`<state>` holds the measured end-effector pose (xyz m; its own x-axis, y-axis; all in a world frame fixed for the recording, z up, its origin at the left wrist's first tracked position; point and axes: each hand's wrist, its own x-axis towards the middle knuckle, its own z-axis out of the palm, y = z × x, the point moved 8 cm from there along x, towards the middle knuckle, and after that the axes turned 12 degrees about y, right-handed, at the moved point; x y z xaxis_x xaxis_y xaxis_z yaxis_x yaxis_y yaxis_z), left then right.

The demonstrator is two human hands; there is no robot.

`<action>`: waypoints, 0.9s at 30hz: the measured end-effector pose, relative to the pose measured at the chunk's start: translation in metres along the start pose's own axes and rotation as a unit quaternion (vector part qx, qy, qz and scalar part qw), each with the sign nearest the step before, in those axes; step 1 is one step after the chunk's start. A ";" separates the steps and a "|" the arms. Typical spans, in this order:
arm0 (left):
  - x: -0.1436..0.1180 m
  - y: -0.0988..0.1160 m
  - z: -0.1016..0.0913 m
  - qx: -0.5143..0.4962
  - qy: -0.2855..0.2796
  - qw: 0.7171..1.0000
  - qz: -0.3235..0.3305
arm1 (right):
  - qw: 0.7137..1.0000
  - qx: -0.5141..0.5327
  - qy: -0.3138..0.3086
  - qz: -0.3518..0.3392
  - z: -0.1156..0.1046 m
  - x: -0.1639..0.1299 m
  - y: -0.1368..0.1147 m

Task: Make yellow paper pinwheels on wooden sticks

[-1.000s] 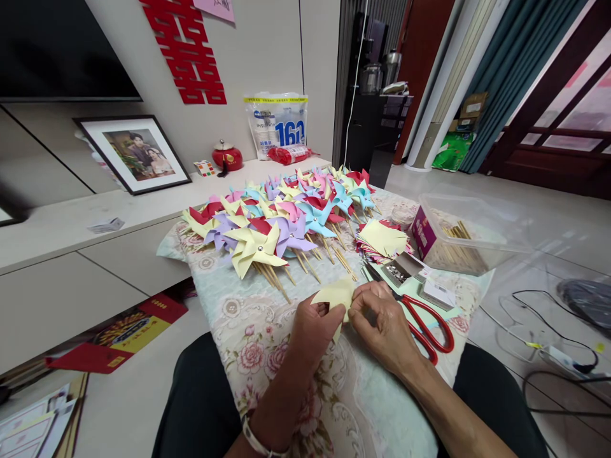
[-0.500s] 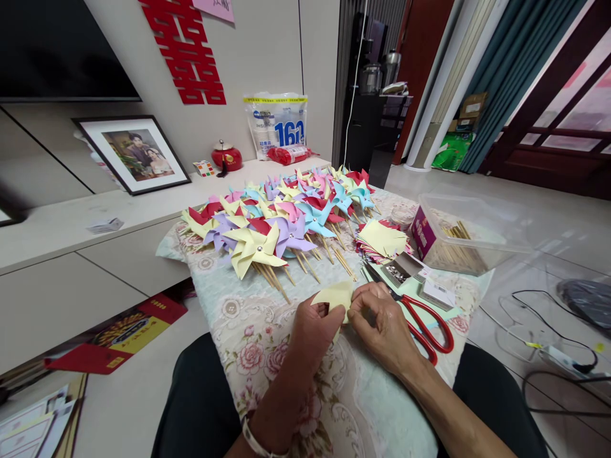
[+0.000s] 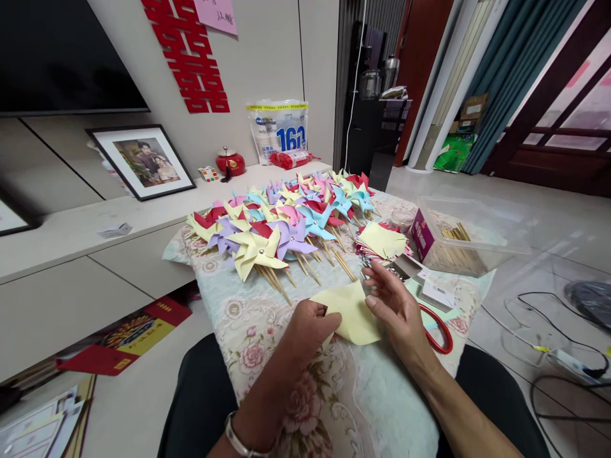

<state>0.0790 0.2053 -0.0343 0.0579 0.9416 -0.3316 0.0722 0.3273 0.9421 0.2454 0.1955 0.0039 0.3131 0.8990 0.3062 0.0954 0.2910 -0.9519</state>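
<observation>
Paper (image 3: 358, 321) in L hand (image 3: 312, 327), R hand (image 3: 394, 305) spread

On my feed it's just below ctr, L thumb & fingers pinched on it. R fingers apart, gripping nothing; can't tell if thumb touches its edge. Pinwheels (image 3: 291, 234) at frame ctr, red scissors handle (image 3: 445, 332) lower R.

Pale-yel. paper pc. (image 3: 358, 315), sl. curved, tilted, one end gripped in L hand (image 3: 312, 327), above floral cloth (image 3: 382, 394)

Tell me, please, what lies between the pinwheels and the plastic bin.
The head view shows a coloured paper stack between the pinwheels and plastic bin, with an indistinct round item behind the stack.
</observation>
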 end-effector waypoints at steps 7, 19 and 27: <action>-0.004 0.036 -0.012 0.133 -0.074 0.986 0.063 | 0.954 0.141 -0.165 0.206 0.028 -0.012 0.017; -0.013 0.068 0.012 0.408 -0.119 0.892 0.157 | 0.935 0.068 -0.265 0.228 0.035 -0.030 0.013; -0.010 0.066 0.021 0.445 -0.135 0.872 0.152 | 0.944 0.032 -0.260 0.201 0.039 -0.030 0.016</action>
<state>0.1038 0.2161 0.0298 0.4325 0.8822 -0.1862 0.7504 -0.2378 0.6167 0.2004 0.1863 -0.0206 -0.1958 0.9752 -0.1028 0.0045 -0.1039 -0.9946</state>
